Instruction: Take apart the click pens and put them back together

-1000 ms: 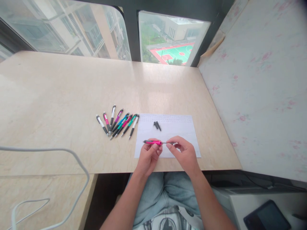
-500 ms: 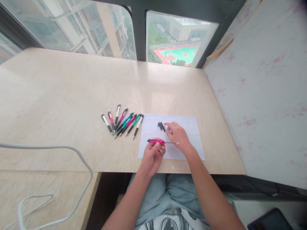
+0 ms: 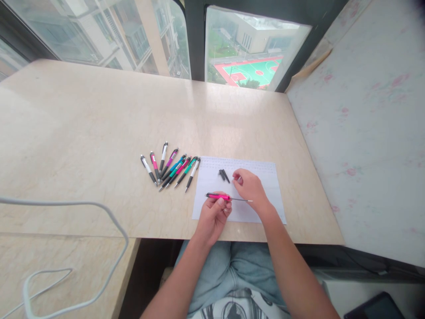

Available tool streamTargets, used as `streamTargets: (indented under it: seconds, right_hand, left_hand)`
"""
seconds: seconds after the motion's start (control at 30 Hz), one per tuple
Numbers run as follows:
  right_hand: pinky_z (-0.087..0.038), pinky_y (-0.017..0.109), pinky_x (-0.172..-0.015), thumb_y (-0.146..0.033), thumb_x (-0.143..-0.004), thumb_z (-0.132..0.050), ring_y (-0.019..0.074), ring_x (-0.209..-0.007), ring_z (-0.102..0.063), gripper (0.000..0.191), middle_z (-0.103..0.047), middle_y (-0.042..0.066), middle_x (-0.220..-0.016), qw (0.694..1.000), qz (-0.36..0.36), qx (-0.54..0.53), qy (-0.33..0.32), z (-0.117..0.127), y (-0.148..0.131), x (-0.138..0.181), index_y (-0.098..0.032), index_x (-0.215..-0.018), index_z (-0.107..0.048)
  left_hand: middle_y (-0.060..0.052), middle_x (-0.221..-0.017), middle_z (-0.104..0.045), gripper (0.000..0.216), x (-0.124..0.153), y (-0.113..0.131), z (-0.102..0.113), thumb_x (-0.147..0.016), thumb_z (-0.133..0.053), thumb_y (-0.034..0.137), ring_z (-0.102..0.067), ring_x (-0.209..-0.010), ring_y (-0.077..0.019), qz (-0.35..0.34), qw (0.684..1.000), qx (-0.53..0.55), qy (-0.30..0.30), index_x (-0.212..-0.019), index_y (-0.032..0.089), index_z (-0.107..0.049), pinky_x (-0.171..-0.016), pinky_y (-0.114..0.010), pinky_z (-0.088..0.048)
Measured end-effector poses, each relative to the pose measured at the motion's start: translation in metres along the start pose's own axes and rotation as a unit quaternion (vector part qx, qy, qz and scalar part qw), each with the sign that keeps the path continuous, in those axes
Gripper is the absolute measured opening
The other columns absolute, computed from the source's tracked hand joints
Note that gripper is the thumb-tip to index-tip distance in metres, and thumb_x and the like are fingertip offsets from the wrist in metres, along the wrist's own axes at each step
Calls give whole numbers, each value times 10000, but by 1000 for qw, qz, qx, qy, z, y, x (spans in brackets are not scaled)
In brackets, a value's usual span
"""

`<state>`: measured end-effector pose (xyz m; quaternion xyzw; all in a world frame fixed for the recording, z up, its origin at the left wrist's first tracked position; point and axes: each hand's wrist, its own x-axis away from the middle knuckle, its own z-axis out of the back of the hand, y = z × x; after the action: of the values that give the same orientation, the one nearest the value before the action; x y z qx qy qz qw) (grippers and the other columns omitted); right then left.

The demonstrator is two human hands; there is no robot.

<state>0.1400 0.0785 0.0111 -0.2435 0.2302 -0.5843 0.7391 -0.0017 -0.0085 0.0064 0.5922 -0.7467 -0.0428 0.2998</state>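
My left hand (image 3: 212, 217) is closed round a pink pen barrel (image 3: 217, 196) held level over a white sheet of paper (image 3: 259, 170), with a thin refill (image 3: 241, 200) sticking out to the right. My right hand (image 3: 250, 188) hovers over the paper with fingers curled, fingertips just right of two small black pen parts (image 3: 224, 175). Whether those fingertips pinch anything is too small to see.
Several pens (image 3: 171, 167) in pink, teal, purple and white lie fanned out left of the paper on the beige tabletop (image 3: 99, 128). A white cable (image 3: 83, 208) loops at the lower left. A window runs behind the table; a wall stands to the right.
My right hand let go of the refill's tip and moved up toward the two black parts. My left hand kept the pink barrel still.
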Motion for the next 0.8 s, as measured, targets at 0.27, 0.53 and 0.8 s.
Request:
streamTargets:
  seconds: [0.27,0.53,0.8]
  right_hand:
    - [-523,314,-648,-351,-827,-666,199,-775,-639,169,-695,62,-845,951,-118,-274,77,22,5,59,-187,-871,-670]
    - [-512,294,-582,-308,-807,-724,181,-741,-629,136,-698,59,-853,897,-147,-398,126,56,-6,104,-209,-871,-658]
    - [-561,334,-745,-294,-841,-692,202,-862,-656,84,-700,58,-881,918,-91,-363,128,50,-7,102,-215,-854,-669]
  left_hand:
    - [-34,-812,-674,200,1,-1,-3,-725,-822,226,-581,-683,-80,-13,999,-32,0,-871,143,-713,-659,-198,-479]
    - [-43,-815,-682,190,-2,-4,-1,-730,-815,220,-600,-692,-97,-32,996,-89,-8,-879,147,-722,-667,-212,-491]
    - [-44,-834,-702,189,-2,-5,-2,-722,-820,210,-621,-714,-98,-41,992,-115,-11,-876,154,-725,-700,-217,-501]
